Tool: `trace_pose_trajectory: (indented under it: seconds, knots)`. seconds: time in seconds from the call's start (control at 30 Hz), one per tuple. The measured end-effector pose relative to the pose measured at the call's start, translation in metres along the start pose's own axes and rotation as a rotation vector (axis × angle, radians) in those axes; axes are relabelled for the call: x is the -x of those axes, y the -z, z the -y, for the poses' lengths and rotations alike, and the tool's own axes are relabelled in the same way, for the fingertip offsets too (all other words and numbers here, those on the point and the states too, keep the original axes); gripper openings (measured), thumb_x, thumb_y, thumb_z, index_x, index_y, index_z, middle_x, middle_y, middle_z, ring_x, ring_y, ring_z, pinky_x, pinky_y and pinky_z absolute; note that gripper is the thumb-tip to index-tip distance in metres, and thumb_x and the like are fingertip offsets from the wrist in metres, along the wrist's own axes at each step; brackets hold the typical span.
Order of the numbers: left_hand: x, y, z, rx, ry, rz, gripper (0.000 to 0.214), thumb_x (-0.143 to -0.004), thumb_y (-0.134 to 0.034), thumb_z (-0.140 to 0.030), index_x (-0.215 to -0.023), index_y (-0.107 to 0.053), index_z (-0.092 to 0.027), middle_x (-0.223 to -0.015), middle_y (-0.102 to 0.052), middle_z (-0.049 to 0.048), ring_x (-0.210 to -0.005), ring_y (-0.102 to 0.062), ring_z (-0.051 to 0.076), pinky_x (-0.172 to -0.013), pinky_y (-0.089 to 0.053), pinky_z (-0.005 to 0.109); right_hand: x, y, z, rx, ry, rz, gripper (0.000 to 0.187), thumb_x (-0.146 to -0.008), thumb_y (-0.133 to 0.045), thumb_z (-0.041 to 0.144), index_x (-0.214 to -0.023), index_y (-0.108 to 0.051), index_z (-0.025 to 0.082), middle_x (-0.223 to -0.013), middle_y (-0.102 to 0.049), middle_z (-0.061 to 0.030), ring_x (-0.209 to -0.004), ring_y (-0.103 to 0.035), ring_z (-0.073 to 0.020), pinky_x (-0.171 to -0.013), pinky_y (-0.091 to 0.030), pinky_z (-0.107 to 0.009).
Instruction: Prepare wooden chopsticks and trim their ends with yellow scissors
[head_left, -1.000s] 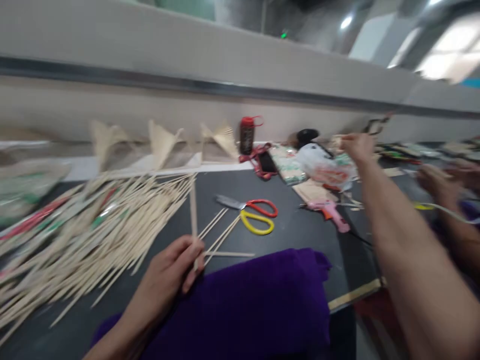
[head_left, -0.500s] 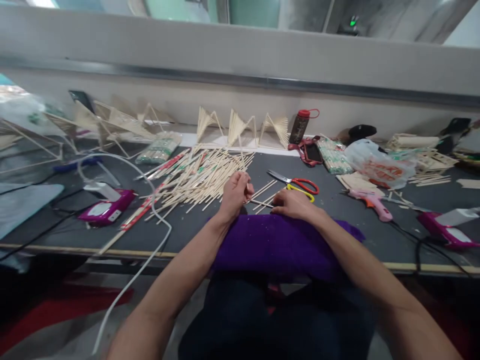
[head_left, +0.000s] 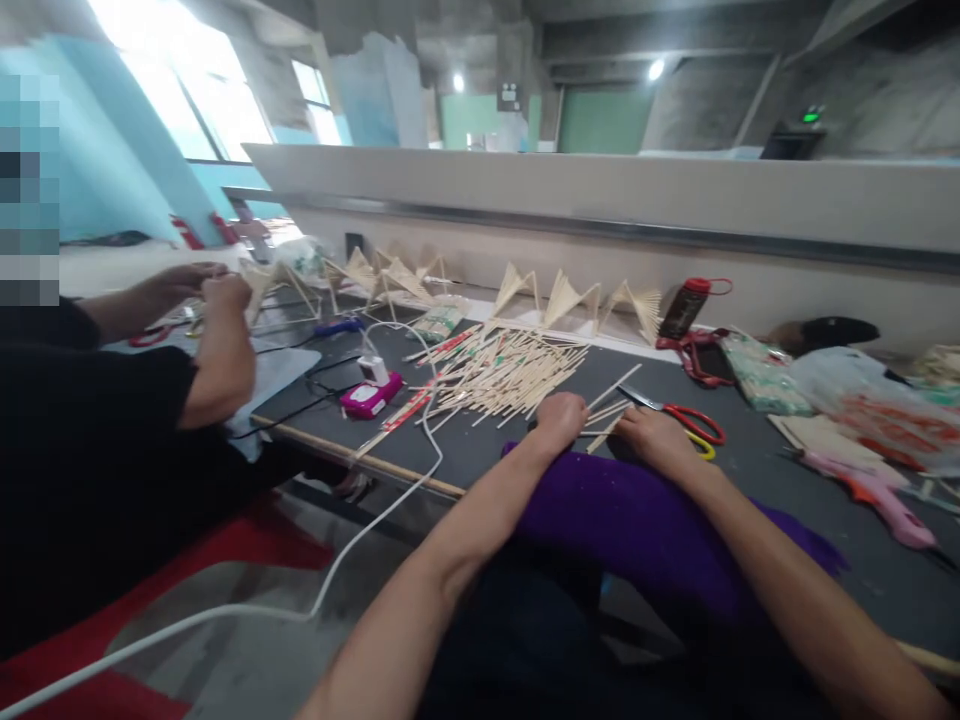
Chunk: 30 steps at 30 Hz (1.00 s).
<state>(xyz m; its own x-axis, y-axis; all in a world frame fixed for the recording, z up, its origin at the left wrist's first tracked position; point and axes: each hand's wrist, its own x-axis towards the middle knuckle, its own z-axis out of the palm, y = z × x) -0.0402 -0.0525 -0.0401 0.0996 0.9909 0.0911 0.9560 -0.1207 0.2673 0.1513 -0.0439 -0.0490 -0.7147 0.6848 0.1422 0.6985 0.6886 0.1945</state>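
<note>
My left hand (head_left: 562, 420) is closed, its fingers wrapped round one end of a thin wooden stick (head_left: 598, 434). The other end of this stick runs into the bent fingers of my right hand (head_left: 654, 436). Both hands are low over the dark table, just beyond a purple cloth (head_left: 622, 505) across my lap. A few loose sticks lie between and beyond the hands. Scissors (head_left: 686, 412) with red and yellow handles lie just past my right hand. Left of my hands spreads a pile of wooden sticks (head_left: 517, 375).
Stick models (head_left: 574, 300) stand along the back partition, near a red-capped bottle (head_left: 686, 308). A pink glue gun (head_left: 874, 490) lies right. A white cable (head_left: 431, 430) and magenta power strip (head_left: 371, 397) are left. Another person's hands (head_left: 214, 290) work farther left.
The view has swung left and up, bringing a person at the left into sight. The upright stick seen at my left hand no longer shows there. My hands stay close together.
</note>
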Motion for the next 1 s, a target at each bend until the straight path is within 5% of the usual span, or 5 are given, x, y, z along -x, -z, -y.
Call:
trace_pose_trajectory:
  seconds: [0.23,0.4,0.67,0.87,1.0]
  knots:
    - [0.0,0.005,0.003,-0.022,0.008,0.032,0.03,-0.08,-0.048,-0.03,-0.094,-0.071,-0.019,-0.096,-0.069,0.0124,-0.095,-0.063,0.024,-0.078,-0.046,0.031,-0.007,0.003,-0.003,-0.053,-0.085,0.034,0.033,-0.09,-0.038,0.018,-0.115,-0.06,0.025,-0.113,-0.06,-0.0061,-0.098,-0.054,-0.0183,-0.078,-0.039,-0.026]
    - [0.005,0.01,0.005,-0.036,0.01,0.029,0.027,-0.078,-0.05,-0.031,-0.092,-0.072,-0.022,-0.092,-0.07,0.0093,-0.094,-0.063,0.023,-0.075,-0.046,0.03,0.016,0.004,-0.033,0.022,-0.493,0.005,0.032,-0.09,-0.04,0.033,-0.108,-0.063,0.02,-0.107,-0.061,-0.0109,-0.098,-0.056,-0.0219,-0.079,-0.041,-0.029]
    - [0.007,0.004,-0.02,-0.113,-0.06,-0.009,0.074,-0.063,-0.053,-0.074,-0.108,-0.065,-0.017,-0.108,-0.062,0.0151,-0.098,-0.06,0.029,-0.08,-0.047,0.034,0.028,-0.002,-0.054,0.004,-0.738,0.111,0.036,-0.087,-0.043,0.036,-0.115,-0.058,0.019,-0.113,-0.058,-0.0138,-0.103,-0.054,-0.0259,-0.076,-0.044,-0.032]
    - [0.001,-0.001,-0.028,-0.21,-0.086,0.054,0.038,-0.085,-0.042,-0.038,-0.101,-0.068,-0.014,-0.104,-0.063,0.0158,-0.093,-0.063,0.027,-0.077,-0.049,0.033,0.037,0.001,-0.059,-0.02,-0.866,0.112,0.035,-0.088,-0.041,0.03,-0.115,-0.059,0.015,-0.112,-0.059,-0.0174,-0.102,-0.055,-0.0272,-0.077,-0.045,-0.034]
    - [-0.004,-0.001,-0.021,-0.239,-0.053,0.039,0.035,-0.084,-0.04,-0.024,-0.1,-0.068,-0.011,-0.097,-0.066,0.0183,-0.095,-0.063,0.028,-0.078,-0.049,0.034,0.037,0.01,-0.049,0.008,-0.865,0.008,0.036,-0.089,-0.036,0.026,-0.111,-0.062,0.013,-0.115,-0.057,-0.0195,-0.104,-0.055,-0.0283,-0.079,-0.044,-0.035]
